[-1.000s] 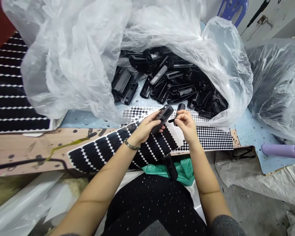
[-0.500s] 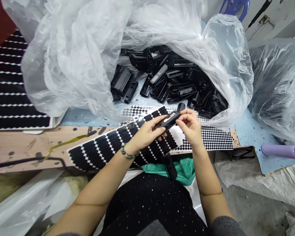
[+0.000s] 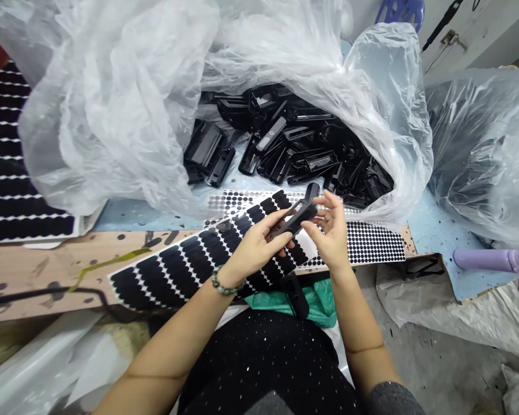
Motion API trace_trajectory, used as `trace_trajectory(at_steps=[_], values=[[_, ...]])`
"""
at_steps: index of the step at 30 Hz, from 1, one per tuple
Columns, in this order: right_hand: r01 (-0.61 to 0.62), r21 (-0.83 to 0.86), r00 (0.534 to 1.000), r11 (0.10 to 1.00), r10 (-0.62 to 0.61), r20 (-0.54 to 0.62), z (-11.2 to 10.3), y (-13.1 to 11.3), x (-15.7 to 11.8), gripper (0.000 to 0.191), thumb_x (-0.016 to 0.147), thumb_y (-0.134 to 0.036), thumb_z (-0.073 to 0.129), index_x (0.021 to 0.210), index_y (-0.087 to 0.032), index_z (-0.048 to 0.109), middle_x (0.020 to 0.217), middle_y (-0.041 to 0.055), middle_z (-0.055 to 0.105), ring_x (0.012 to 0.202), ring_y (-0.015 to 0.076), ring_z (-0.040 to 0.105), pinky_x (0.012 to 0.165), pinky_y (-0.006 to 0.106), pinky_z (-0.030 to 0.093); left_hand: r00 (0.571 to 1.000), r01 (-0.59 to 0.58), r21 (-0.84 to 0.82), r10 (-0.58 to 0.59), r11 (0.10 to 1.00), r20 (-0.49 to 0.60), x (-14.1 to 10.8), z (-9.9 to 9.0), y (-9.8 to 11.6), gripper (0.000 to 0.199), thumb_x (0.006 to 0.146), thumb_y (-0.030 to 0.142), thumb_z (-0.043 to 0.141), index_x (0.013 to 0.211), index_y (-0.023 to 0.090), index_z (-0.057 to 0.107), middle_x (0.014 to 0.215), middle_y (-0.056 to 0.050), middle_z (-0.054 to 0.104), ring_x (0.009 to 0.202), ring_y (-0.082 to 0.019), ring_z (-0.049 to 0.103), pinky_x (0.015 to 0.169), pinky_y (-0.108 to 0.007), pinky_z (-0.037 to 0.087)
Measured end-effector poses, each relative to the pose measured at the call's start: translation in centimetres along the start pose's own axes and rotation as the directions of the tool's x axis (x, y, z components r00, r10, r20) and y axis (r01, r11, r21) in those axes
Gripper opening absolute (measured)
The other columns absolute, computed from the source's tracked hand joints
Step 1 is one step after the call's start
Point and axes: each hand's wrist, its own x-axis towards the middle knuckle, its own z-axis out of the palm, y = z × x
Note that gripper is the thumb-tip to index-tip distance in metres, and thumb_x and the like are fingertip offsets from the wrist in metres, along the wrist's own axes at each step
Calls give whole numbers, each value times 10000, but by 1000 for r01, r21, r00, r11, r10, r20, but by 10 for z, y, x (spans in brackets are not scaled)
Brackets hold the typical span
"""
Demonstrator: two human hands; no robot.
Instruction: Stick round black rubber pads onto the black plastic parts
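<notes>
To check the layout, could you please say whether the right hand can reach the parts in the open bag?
Probably yes: the open bag gapes toward the right hand, leaving the parts exposed just beyond.

Well behind the lavender bottle (image 3: 484,260) are a violet plastic chair (image 3: 403,14) and wall socket (image 3: 448,38); far left of it, a yellow strip (image 3: 116,260).

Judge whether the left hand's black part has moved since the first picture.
Yes: the black part moved right, toward the right edge of the dotted sheet.
</notes>
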Motion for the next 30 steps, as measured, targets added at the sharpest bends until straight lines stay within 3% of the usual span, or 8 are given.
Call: trace_trajectory(at_steps=[7,10,13,17,19,21,24,30], values=[[-125,66,990,990,121,71,-21,12,-15,371,780,-422,698,1120,-273,691,1079,29,720,945,215,683,859,372,563,992,-110,241,90,964,93,12,-3,-11,456,798,413,580,1191,185,619,1166,-111,679,1016,-258,664,873,-422,558],[-115,-67,950,991,129,285,-39,17,-30,315,779,-372,705,1081,-283,712,1074,32,728,928,210,686,812,358,570,990,-131,414,140,901,10,38,8,-12,405,851,367,505,1187,165,607,1214,-127,662,1067,-243,646,924,-400,527],[-81,-251,919,965,170,357,-48,28,-39,228,835,-314,630,1040,-259,715,1009,48,719,872,192,674,790,347,556,994,-35,716,96,697,-44,70,31,-10,500,869,363,512,1305,118,520,1192,-174,668,1095,-294,629,942,-437,496],[-142,-489,976,861,205,78,-48,53,-31,143,845,-206,538,841,-212,681,856,50,650,773,187,619,774,354,529,997,61,938,15,342,-71,100,55,-6,679,812,331,616,1402,69,406,1189,-238,651,1183,-389,553,967,-502,437],[-178,-556,976,812,218,6,-44,65,-23,112,823,-180,539,783,-213,638,841,49,616,787,200,595,810,376,513,995,70,916,37,394,-91,108,57,-5,675,767,227,639,1384,62,422,1174,-235,652,1200,-397,534,989,-509,412],[-200,-573,972,794,234,-15,-38,73,-15,82,812,-175,544,772,-216,603,854,56,593,825,218,579,839,397,496,986,74,779,71,623,-151,113,53,-6,668,681,145,677,1318,67,491,1134,-210,658,1226,-402,504,1042,-522,365],[-232,-555,966,799,259,-31,-28,80,-5,63,795,-160,552,769,-217,557,882,68,569,862,236,559,861,423,472,965,69,306,14,950,-263,121,42,-6,521,544,65,713,1057,114,641,1021,-122,658,1224,-365,491,1118,-497,302],[-281,-459,956,843,288,-56,-23,81,3,177,733,-104,557,684,-234,446,800,20,523,796,199,532,830,391,461,970,95,-155,-127,983,-209,117,27,-2,99,696,125,624,788,160,629,832,-24,632,911,-175,634,904,-371,543]])
